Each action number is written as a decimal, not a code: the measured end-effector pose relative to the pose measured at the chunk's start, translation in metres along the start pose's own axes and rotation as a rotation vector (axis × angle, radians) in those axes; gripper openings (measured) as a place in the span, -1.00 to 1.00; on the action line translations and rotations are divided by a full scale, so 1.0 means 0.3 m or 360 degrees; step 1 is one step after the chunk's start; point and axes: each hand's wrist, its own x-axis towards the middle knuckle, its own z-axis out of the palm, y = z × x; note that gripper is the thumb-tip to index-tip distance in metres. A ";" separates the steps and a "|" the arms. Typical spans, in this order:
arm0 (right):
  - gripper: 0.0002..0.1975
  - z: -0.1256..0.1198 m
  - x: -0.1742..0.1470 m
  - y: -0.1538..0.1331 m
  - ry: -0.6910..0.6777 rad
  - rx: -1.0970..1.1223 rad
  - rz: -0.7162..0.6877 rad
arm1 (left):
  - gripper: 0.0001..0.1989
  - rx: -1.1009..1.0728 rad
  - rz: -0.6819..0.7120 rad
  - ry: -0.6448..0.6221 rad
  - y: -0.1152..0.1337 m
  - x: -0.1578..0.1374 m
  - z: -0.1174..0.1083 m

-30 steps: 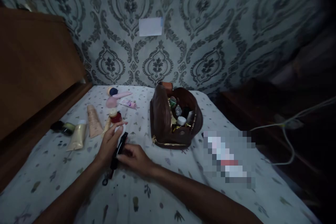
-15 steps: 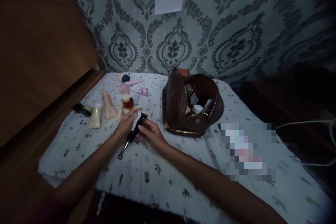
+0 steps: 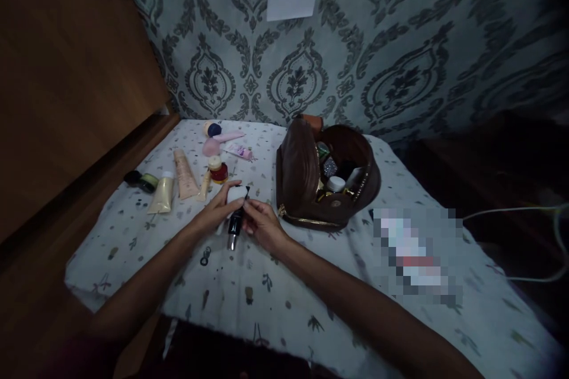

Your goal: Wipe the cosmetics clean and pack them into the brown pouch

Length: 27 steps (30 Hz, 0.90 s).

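Observation:
My left hand (image 3: 221, 206) is closed around a small white piece (image 3: 237, 192), perhaps a pad or wipe, pressed to the upper end of a black tube (image 3: 235, 222). The tube's silver cap (image 3: 232, 241) points down toward me. My right hand (image 3: 263, 224) pinches the tube from the right side, its fingers close to my left thumb. A small black ring-shaped piece (image 3: 205, 256) lies on the cloth, left of the cap. Behind my left hand are a small beige tube (image 3: 204, 186) and a dark red jar (image 3: 219, 173).
An unzipped brown bag (image 3: 297, 172) with cosmetics inside stands to the right. Left lie a pink-beige tube (image 3: 185, 176), a cream tube (image 3: 162, 194) and a green-and-black compact (image 3: 149, 182). A pixelated patch (image 3: 413, 254) covers something at right. A wooden cabinet (image 3: 80, 59) borders the left.
The black tube has turned more upright, with its silver end swinging right, away from the black ring. The white piece now wraps over the tube's upper end. Both hands stay close together.

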 end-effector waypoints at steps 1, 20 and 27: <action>-0.52 0.002 -0.002 -0.005 -0.0001 -0.0033 0.0025 | -0.33 -0.0020 0.0048 0.0062 0.003 0.004 0.002; -0.86 -0.033 -0.259 0.015 0.0117 -0.1973 -0.0495 | -0.76 0.1719 0.0518 0.0377 -0.012 -0.195 -0.017; -0.84 -0.036 -0.254 0.018 0.0193 -0.1875 -0.0464 | -0.79 0.2072 0.0747 0.0006 -0.067 -0.226 0.059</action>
